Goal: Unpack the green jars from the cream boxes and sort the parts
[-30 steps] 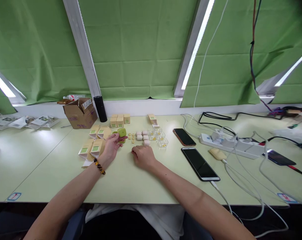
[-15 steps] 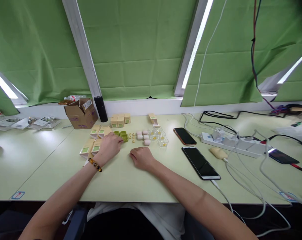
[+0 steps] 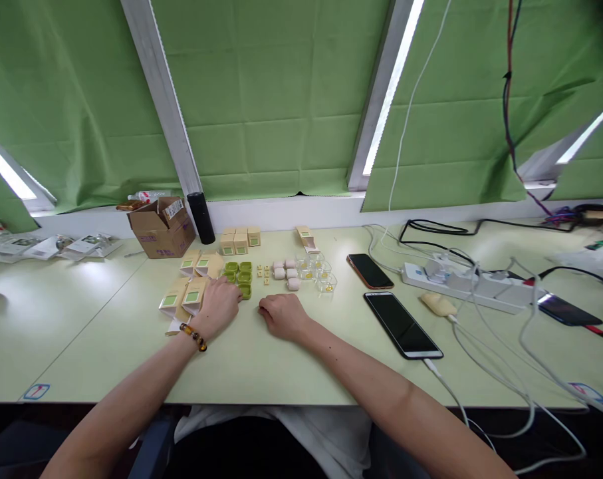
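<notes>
My left hand point(image 3: 220, 306) is low over the table, its fingers bent and closed at the nearest small green square box point(image 3: 246, 293); the grip is partly hidden. More green boxes point(image 3: 245, 267) sit in short rows just beyond. My right hand point(image 3: 282, 315) rests on the table as a loose fist, with nothing visible in it. Tiny yellow pieces point(image 3: 266, 281), pale pink-white rounded pieces point(image 3: 293, 285) and clear cups point(image 3: 326, 285) with yellow bits inside lie in groups beyond it. Left of my left hand stand open-flapped cream cartons point(image 3: 173, 297) with green labels.
Closed cream boxes point(image 3: 241, 243) and an open one point(image 3: 306, 237) stand farther back. A brown cardboard box point(image 3: 162, 229) and black cylinder point(image 3: 201, 218) are against the wall. To the right lie phones point(image 3: 402, 326), a white power strip point(image 3: 465, 289) and looping cables.
My left hand has come slightly nearer to me, and more of the green boxes now show beyond it. One green box is now nearer the front. My right hand stays put.
</notes>
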A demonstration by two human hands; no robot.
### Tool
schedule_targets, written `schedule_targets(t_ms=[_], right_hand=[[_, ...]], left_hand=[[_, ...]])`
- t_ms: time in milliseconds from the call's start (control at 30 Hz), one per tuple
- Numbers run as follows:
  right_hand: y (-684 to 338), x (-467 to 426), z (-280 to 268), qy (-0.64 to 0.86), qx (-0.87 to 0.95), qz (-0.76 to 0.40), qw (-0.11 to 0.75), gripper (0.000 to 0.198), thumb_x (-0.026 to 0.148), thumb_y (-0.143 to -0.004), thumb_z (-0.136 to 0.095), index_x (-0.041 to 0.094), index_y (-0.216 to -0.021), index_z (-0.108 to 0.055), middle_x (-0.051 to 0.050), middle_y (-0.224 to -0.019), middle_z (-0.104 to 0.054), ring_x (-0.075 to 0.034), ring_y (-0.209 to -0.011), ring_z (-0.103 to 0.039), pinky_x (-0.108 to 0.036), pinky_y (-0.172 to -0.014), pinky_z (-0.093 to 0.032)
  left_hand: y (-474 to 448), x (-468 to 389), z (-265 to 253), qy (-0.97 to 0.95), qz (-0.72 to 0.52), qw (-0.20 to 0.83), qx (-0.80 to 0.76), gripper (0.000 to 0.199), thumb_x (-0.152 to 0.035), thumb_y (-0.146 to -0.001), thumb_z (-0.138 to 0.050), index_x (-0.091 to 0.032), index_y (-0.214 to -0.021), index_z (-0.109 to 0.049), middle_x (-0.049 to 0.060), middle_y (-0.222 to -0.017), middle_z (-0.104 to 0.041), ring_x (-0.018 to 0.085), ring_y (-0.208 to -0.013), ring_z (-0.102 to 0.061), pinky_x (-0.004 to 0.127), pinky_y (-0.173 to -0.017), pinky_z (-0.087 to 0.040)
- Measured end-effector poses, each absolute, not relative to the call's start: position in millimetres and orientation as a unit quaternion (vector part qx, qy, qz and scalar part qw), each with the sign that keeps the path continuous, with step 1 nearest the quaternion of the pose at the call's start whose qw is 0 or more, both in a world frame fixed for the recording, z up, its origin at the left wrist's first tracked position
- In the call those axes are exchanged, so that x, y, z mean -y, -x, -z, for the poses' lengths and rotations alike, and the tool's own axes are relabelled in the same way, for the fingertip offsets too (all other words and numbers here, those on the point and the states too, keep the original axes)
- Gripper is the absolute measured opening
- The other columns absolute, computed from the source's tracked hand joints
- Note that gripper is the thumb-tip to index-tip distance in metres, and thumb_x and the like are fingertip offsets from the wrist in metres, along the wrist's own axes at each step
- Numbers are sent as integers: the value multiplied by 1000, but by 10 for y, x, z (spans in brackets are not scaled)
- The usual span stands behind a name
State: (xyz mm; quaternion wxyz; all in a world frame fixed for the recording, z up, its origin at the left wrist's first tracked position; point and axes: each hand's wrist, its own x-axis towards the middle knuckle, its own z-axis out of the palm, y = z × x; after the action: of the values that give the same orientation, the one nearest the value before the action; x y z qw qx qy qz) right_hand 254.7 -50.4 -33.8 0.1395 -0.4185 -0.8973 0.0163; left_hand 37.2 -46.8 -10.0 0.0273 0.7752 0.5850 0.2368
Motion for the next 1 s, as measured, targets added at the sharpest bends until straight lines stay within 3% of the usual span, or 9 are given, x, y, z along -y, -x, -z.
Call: schedule_targets(t_ms=[167,567,733,833,1000], right_hand=[[-2549,505,338,418,897,-16,139,21,24,-102,-52,20,-96,-71,-8,-98,-79,-20,-87,-71,-30,-62,-30],[-2547,508,333,419,898,-15,133,19,24,-102,-53,21,-97,-71,-7,-98,-79,-20,-87,-70,-30,-63,-31],[-2552,509,328,415,900,-11,130,19,25,-103,-52,21,-97,-70,-7,-98,-79,-20,-87,-71,-30,-62,-29],[-2554,511,319,416,901,-14,124,21,25,-104,-50,21,-99,-70,-6,-98,-78,-19,-87,-71,-30,-62,-30],[-2551,512,300,417,901,-22,117,22,25,-104,-49,21,-101,-71,-6,-100,-78,-20,-90,-71,-31,-63,-32]], left_hand=[[-365,461,99,-795,-154,-49,-585,32,-14,-86,-57,-22,-55,-65,16,-64,-61,36,-89,-57,47,-86,-36],[-377,467,105,-783,-203,-8,-588,27,-14,-83,-60,-22,-58,-66,16,-65,-61,37,-92,-58,48,-90,-35],[-380,537,-58,-786,-163,-77,-591,26,-10,-87,-55,-20,-77,-77,16,-73,-69,35,-89,-62,44,-83,-38],[-340,596,-256,-770,-221,-127,-586,32,-14,-94,-49,-23,-96,-80,13,-84,-75,33,-92,-63,44,-83,-40],[-261,576,-603,-731,-321,-221,-560,31,-17,-98,-49,-24,-105,-79,10,-102,-80,33,-107,-59,50,-92,-41]])
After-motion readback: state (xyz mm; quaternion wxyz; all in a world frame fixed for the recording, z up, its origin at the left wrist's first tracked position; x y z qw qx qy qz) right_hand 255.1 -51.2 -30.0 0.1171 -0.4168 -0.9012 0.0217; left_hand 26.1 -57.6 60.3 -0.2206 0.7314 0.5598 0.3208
